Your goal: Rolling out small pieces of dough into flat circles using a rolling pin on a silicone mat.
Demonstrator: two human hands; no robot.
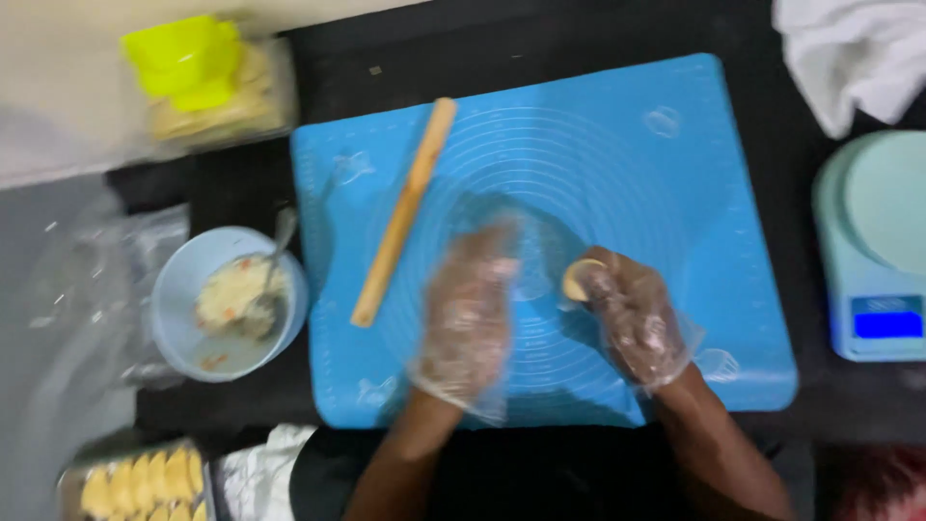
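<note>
Head view: I see my right hand [637, 323] pinching a dough piece [576, 280] above the blue mat [675, 193] on a black table [540, 39]; left hand [468, 318] loosely spread.

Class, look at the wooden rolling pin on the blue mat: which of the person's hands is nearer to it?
Left. The left hand hovers just right of the rolling pin, apart from it. The right hand, holding a small piece of dough, is farther right across the blue mat.
</note>
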